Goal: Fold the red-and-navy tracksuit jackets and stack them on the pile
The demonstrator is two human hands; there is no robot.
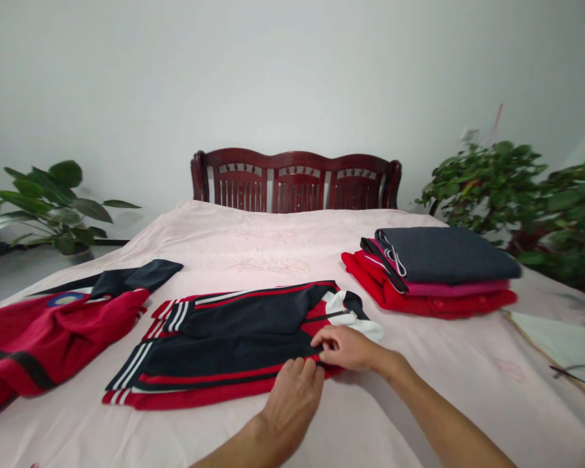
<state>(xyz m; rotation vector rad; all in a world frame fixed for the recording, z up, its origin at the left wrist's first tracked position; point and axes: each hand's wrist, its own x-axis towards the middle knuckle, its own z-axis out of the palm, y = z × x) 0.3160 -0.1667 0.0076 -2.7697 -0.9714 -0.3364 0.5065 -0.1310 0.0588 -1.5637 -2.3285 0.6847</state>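
Observation:
A navy and red track jacket with white stripes at the cuffs lies flat on the bed, its sleeves folded inward over the body and its white and navy collar to the right. My left hand rests at the jacket's near edge, fingers curled onto the red trim of the sleeve. Just to its right, my right hand pinches the cloth near the shoulder, thumb and fingers close together. Both hands touch the same stretch of sleeve, and their fingertips almost meet.
A red and navy garment lies crumpled at the left. Folded clothes are stacked at the right, dark grey on top. A pink sheet covers the bed, with a wooden headboard behind. Potted plants flank the bed.

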